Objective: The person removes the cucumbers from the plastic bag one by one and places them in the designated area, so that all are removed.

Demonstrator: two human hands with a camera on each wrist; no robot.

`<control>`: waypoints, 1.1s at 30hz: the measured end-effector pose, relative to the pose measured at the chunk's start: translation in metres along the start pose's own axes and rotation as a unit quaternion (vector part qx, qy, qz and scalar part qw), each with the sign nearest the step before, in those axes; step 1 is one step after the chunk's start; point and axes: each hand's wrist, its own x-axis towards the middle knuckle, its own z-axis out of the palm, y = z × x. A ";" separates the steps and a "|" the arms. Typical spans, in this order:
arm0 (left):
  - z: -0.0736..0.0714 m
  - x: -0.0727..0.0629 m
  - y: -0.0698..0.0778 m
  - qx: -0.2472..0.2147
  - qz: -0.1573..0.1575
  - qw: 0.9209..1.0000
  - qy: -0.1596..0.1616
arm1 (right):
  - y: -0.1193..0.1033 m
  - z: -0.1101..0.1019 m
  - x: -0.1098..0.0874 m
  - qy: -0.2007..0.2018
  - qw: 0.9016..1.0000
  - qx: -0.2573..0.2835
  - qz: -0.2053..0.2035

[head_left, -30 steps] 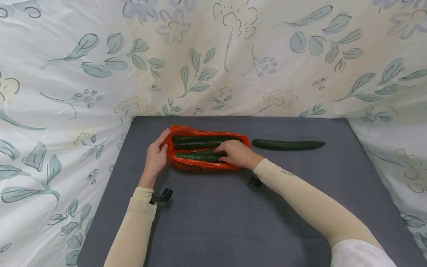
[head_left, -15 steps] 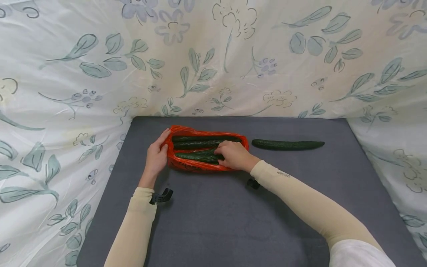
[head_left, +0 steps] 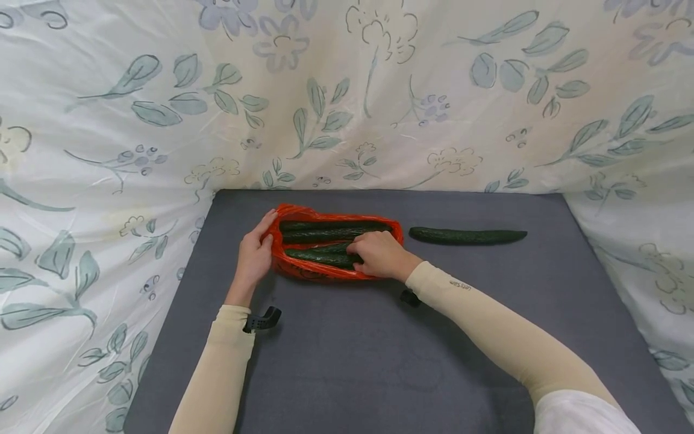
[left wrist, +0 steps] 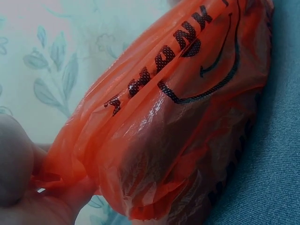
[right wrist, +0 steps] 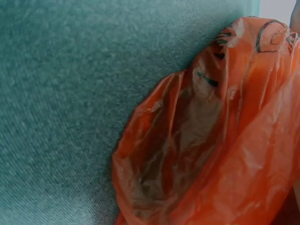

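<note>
An orange-red plastic bag (head_left: 325,272) lies with its mouth spread wide, and several cucumbers (head_left: 325,234) lie lengthwise inside. My left hand (head_left: 253,256) grips the bag's left end; in the left wrist view the film bunches between thumb and fingers, below the printed letters and smile. My right hand (head_left: 382,253) reaches into the right part of the mouth, its curled fingers gripping the front cucumber (head_left: 320,257). That cucumber's right end is hidden under the hand. In the right wrist view the crumpled bag (right wrist: 197,140) fills the right side, with the fingers hidden.
One more cucumber (head_left: 468,235) lies outside the bag to its right, roughly parallel to the table's back edge. The dark grey table (head_left: 379,361) meets a floral curtain (head_left: 379,120) at the back and sides.
My right hand has shifted slightly left along the front cucumber and its forearm followed. My left hand, the bag and the cucumber outside stay in place.
</note>
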 end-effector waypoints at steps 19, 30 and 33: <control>-0.003 -0.011 0.003 0.016 -0.008 1.000 -0.004 | -0.009 -0.001 -0.006 -0.010 0.999 0.032 0.016; -0.004 -0.015 0.000 0.005 0.004 1.000 -0.005 | -0.015 -0.012 -0.004 0.022 1.000 -0.016 -0.009; -0.005 -0.014 -0.002 0.006 0.007 1.000 -0.005 | -0.016 -0.017 -0.001 0.037 0.997 -0.062 -0.021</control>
